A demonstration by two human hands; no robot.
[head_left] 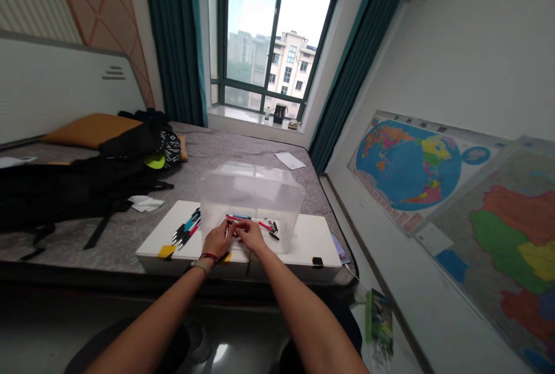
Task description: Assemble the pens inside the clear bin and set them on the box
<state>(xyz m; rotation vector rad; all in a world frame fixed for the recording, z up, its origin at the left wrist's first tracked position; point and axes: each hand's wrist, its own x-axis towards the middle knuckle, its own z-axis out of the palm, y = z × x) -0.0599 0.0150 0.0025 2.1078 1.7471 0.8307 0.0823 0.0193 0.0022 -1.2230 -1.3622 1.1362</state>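
Observation:
My left hand (218, 240) and my right hand (249, 234) meet in front of a clear plastic box (251, 195) that stands on a white board (307, 241) on the bed. Both hands have their fingers pinched together on a pen (239, 225) held between them. More pens (260, 222) lie inside the box behind my fingers. A bundle of several pens (187, 228) rests on the board left of my left hand. A red band circles my left wrist.
Black bags (65, 186) and an orange pillow (89, 129) cover the left of the bed. A paper sheet (289, 160) lies near the window. World maps (407, 166) lean on the right wall. A yellow tag (166, 251) and a small black item (317, 260) sit on the board.

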